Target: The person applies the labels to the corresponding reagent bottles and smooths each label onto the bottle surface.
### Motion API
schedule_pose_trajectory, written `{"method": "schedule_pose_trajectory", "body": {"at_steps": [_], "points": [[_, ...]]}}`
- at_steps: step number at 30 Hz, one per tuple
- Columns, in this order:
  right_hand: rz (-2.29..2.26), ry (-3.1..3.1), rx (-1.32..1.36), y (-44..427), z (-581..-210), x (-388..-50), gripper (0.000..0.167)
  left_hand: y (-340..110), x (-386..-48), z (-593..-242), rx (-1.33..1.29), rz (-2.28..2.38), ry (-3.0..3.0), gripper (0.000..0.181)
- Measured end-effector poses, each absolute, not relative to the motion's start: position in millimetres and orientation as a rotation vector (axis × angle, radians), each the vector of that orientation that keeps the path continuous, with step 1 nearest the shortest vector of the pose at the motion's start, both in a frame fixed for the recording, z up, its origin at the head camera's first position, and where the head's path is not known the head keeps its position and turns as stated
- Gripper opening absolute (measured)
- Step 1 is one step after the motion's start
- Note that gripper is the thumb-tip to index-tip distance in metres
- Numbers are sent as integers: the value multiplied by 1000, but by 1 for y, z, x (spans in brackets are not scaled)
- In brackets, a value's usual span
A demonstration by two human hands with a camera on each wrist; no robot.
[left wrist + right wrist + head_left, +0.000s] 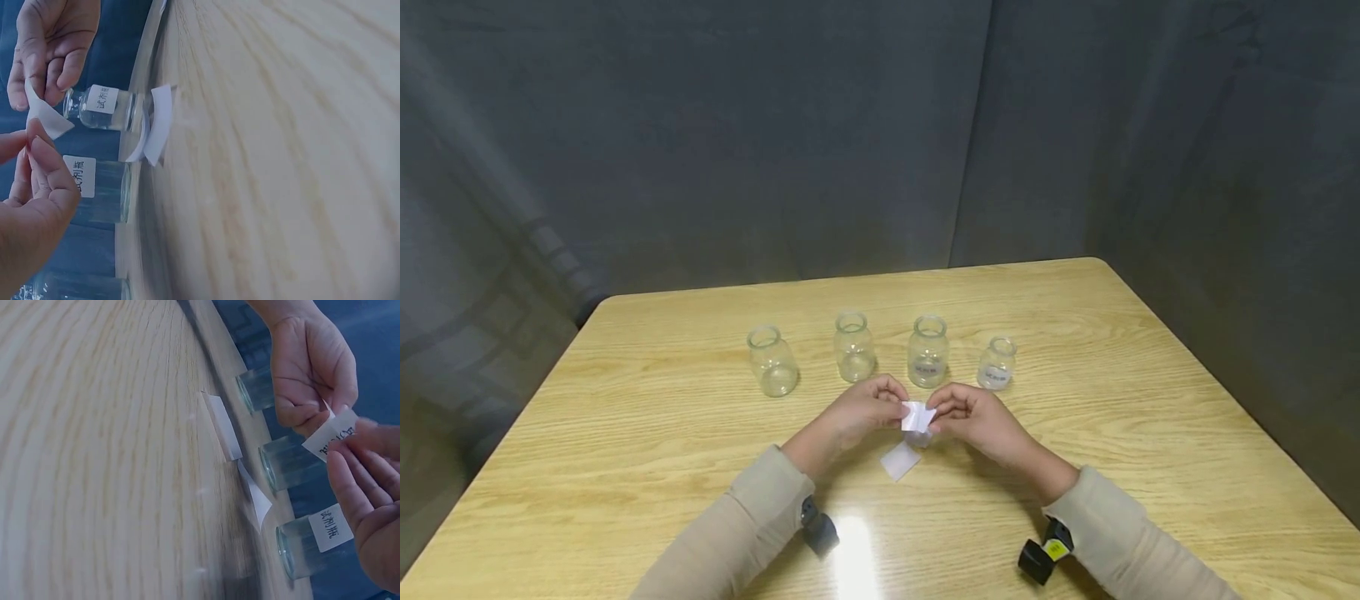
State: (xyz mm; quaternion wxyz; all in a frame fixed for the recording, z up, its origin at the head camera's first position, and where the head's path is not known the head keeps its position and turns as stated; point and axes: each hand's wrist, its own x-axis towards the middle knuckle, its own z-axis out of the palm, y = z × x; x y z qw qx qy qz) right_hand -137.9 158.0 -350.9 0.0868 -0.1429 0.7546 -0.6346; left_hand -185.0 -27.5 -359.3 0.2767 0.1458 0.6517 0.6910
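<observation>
In the head view, my left hand [867,408] pinches the left side of a small white paper label [915,416]. My right hand [976,417] pinches its right side, so both hands hold it just above the table. Dark characters show on the label [338,432] in the right wrist view, and a paper edge stands up from it by the left fingertips. Two pieces of white paper lie on the table below the hands: a flat one [899,461] and one partly hidden [919,438].
Beyond the hands several clear glass jars stand upright in a row on the wooden table [1112,483]. A larger jar [928,350] and the small jar [997,362] at right bear white labels. The left jar [772,362] and its neighbour [854,346] show no label.
</observation>
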Motion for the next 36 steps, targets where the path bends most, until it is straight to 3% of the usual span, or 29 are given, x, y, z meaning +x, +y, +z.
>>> {"method": "schedule_pose_trajectory", "body": {"at_steps": [14, 36], "points": [[-1857, 2415, -412, 160, -351, -136, 4, -39, -184, -361, 390, 1770, 1826, 22], [-1821, 2433, -399, 154, -346, -145, 12, -61, -183, -363, 373, 1685, 1921, 15]]}}
